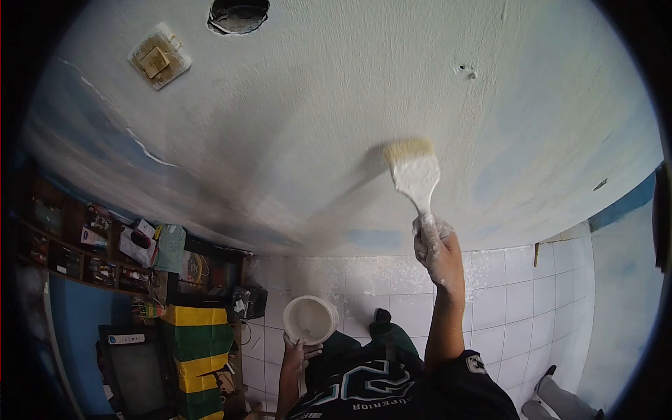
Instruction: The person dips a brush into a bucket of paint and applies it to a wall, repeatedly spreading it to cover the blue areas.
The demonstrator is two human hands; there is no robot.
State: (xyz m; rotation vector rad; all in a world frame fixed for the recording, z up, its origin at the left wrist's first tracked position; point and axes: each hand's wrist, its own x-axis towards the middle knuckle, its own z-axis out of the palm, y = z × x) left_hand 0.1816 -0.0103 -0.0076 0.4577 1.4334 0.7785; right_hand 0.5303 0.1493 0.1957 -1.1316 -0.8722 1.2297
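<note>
The black shirt (420, 392) bears the word "SUPERIOR" (381, 404) and a large outlined "2" (371, 378).

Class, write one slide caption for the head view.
Right hand holds a wide brush at a patchy wall; left hand holds a white bucket.

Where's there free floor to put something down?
Tiles bordered by the right hand, side wall and another person's leg look free, though white-flecked near the painted wall. Crowded: the left side, with shelves and striped cloth.
</note>
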